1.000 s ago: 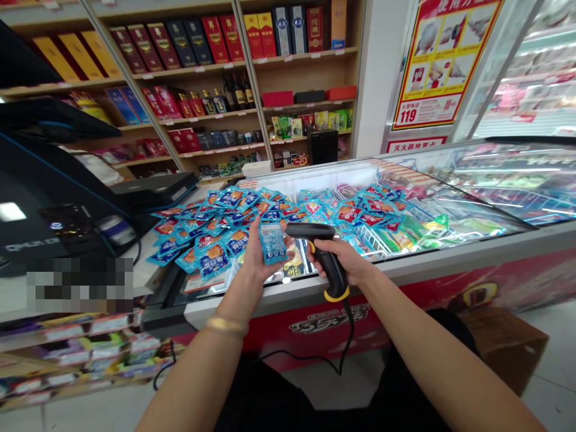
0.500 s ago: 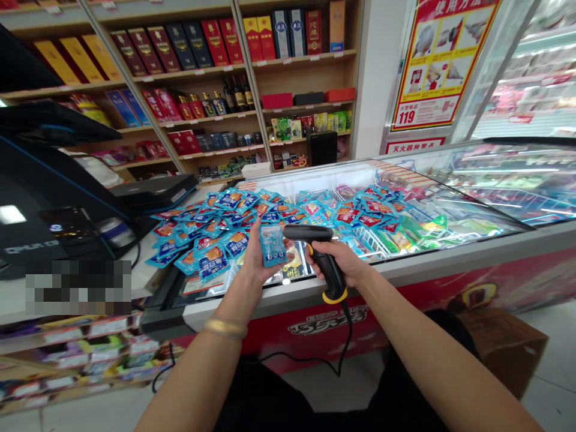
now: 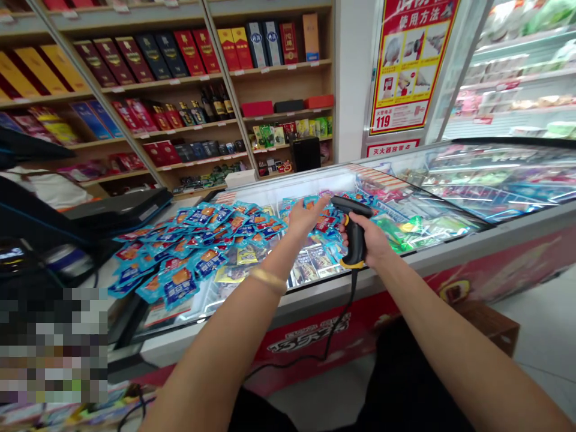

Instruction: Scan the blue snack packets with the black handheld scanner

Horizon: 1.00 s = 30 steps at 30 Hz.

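Note:
My right hand (image 3: 375,237) is wrapped round the grip of a black and yellow barcode scanner (image 3: 355,240), whose cable runs down from the handle. The scanner's head points left, close to the fingers of my other hand. My left hand (image 3: 308,217), a gold bangle on its wrist, reaches forward over the right-hand group of blue snack packets (image 3: 324,223). Its thumb and fingers are apart and slightly blurred, and no packet shows in it. A larger heap of blue and red snack packets (image 3: 207,219) lies to the left on the freezer's glass top.
The chest freezer (image 3: 288,312) stretches across in front of me, with frozen goods under its glass. On the left stands a dark checkout machine (image 3: 40,210). Shelves of boxed bottles (image 3: 153,57) line the back wall. A cardboard box (image 3: 490,327) sits on the floor at right.
The blue packet in my left hand has gone from view, and that hand has moved right to the right-hand packets. The scanner remains in my right hand. The view has shifted right.

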### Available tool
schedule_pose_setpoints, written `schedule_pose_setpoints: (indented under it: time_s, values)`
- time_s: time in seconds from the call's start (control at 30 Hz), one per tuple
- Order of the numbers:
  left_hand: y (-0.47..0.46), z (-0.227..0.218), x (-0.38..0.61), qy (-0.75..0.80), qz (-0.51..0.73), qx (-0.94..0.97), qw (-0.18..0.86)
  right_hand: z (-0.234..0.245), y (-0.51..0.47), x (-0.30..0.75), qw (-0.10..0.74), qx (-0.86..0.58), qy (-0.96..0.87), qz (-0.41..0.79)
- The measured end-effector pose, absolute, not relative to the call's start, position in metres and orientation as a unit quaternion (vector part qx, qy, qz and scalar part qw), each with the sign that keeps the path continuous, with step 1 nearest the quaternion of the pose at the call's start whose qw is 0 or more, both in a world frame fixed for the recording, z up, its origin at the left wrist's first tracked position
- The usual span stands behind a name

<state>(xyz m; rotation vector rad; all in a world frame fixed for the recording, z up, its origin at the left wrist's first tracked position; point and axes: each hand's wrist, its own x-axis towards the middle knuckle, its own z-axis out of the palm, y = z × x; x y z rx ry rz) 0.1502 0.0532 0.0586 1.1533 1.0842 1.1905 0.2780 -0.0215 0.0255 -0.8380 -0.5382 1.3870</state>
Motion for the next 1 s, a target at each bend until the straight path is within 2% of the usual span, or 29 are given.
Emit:
schedule_pose_setpoints:
  time_s: [0.1, 0.23, 0.37, 0.57, 0.67, 0.8, 1.0]
  values:
    - [0.069, 0.051, 0.184, 0.510, 0.485, 0.568, 0.427, 0.024, -0.015, 0.303, 0.686, -0.385, -0.223, 0.576]
    - [0.075, 0.030, 0.191, 0.544, 0.412, 0.615, 0.395, 0.016, -0.012, 0.316, 0.694, -0.401, -0.202, 0.563]
    - [0.070, 0.016, 0.185, 0.567, 0.349, 0.680, 0.309, 0.012, -0.012, 0.316, 0.694, -0.408, -0.177, 0.566]
    - [0.063, 0.022, 0.175, 0.533, 0.360, 0.702, 0.305, 0.016, -0.017, 0.314, 0.706, -0.390, -0.186, 0.561]
    - [0.048, 0.027, 0.148, 0.495, 0.415, 0.715, 0.267, 0.020, -0.023, 0.302, 0.708, -0.376, -0.206, 0.561]
    - [0.022, 0.030, 0.083, 0.491, 0.471, 0.709, 0.184, 0.021, -0.028, 0.264, 0.669, -0.362, -0.236, 0.604]
    - [-0.004, 0.019, -0.036, 0.671, 0.384, 0.633, -0.041, 0.011, -0.031, 0.194, 0.581, -0.344, -0.268, 0.687]
